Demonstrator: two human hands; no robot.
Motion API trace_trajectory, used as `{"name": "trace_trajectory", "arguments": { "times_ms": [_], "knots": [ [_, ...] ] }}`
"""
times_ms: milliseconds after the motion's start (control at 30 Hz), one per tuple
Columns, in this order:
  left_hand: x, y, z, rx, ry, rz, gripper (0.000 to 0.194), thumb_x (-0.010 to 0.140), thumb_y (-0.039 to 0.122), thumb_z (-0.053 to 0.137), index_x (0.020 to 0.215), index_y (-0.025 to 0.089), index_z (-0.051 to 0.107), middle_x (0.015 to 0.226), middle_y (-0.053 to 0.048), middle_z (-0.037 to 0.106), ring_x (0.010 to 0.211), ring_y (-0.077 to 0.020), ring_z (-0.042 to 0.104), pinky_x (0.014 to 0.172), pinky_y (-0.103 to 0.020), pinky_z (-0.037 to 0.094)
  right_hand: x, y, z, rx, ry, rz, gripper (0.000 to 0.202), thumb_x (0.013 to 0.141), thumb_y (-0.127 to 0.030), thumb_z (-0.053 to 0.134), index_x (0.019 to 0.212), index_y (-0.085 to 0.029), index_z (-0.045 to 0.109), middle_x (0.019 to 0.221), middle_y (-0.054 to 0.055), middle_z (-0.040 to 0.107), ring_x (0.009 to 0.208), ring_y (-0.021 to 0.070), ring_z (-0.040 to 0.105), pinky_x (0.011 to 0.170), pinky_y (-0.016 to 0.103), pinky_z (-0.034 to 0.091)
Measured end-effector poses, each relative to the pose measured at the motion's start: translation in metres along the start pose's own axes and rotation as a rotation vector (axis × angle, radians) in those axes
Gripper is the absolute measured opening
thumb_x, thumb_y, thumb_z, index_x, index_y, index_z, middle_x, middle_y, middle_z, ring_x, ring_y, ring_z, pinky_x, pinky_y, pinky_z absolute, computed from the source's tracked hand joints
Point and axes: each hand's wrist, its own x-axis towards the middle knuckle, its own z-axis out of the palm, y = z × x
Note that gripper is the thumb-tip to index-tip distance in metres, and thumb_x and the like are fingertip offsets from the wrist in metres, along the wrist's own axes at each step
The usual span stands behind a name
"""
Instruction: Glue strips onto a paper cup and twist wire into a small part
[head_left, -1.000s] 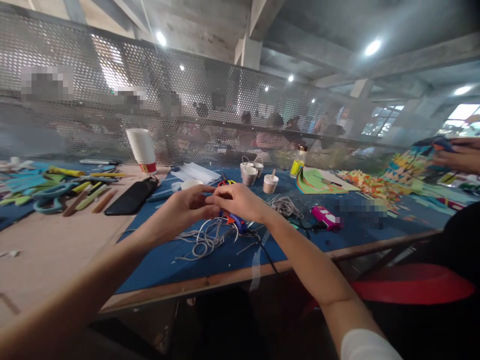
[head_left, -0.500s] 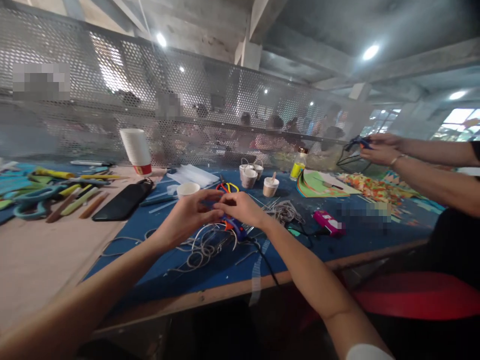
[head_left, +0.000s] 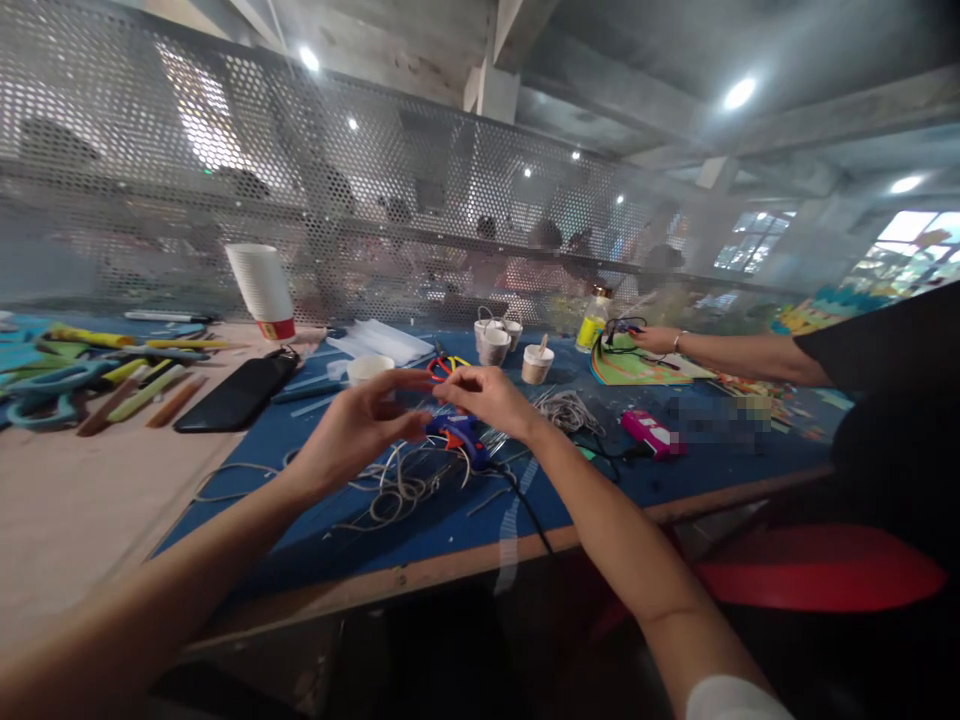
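Above the blue mat, my left hand [head_left: 360,425] has its thumb and fingers apart, and I see nothing held between them. Close to its right, my right hand [head_left: 491,395] is closed in a pinch; anything in its fingertips is too small to make out. A blue hot glue gun [head_left: 471,445] with an orange trigger lies just under my right hand. Below my hands are loose coils of thin pale cord [head_left: 397,490]. Behind my left fingers stands a white paper cup [head_left: 370,368], partly covered. Scissors [head_left: 448,363] with red and yellow handles lie beyond my right fingertips.
Small cord-wrapped cups [head_left: 493,345], another wrapped cup [head_left: 537,364], a yellow-labelled bottle [head_left: 591,328] and a pink box [head_left: 649,434] stand behind and right. A cup stack [head_left: 262,288], a phone [head_left: 238,392] and tools are left. A co-worker's hand [head_left: 654,340] reaches in from the right.
My left fingers have drawn a little apart from my right fingertips. The co-worker's hand has come down and left from its raised place to the coloured paper.
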Motion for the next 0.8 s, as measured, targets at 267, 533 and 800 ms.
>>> {"name": "trace_trajectory", "arguments": {
  "times_ms": [267, 533, 800],
  "knots": [
    [0.0, -0.007, 0.001, 0.174, 0.075, 0.054, 0.028, 0.08, 0.043, 0.067, 0.088, 0.016, 0.07, 0.069, -0.002, 0.067, 0.062, -0.0155, 0.061, 0.059, -0.025, 0.047, -0.002, 0.0, 0.008, -0.045, -0.011, 0.023, 0.04, 0.082, -0.055, 0.062, 0.074, -0.016, 0.061, 0.061, -0.003, 0.052, 0.056, 0.0085, 0.046, 0.055, 0.022, 0.036],
    [0.0, -0.008, -0.003, 0.311, 0.083, 0.081, 0.027, 0.084, 0.044, 0.062, 0.089, 0.018, 0.07, 0.057, 0.003, 0.055, 0.052, -0.0117, 0.048, 0.049, -0.022, 0.035, 0.0, 0.003, 0.008, 0.018, 0.021, 0.034, 0.041, 0.082, -0.056, 0.062, 0.077, -0.016, 0.062, 0.06, -0.003, 0.051, 0.055, 0.008, 0.045, 0.052, 0.021, 0.035],
    [0.0, 0.005, -0.017, 0.237, 0.129, 0.038, 0.023, 0.082, 0.038, 0.065, 0.088, 0.017, 0.069, 0.054, 0.005, 0.048, 0.049, -0.009, 0.04, 0.045, -0.021, 0.029, 0.003, 0.008, 0.001, 0.091, 0.112, 0.053, 0.042, 0.079, -0.057, 0.064, 0.078, -0.015, 0.064, 0.058, -0.004, 0.053, 0.05, 0.0065, 0.043, 0.047, 0.02, 0.032]
  ]
}}
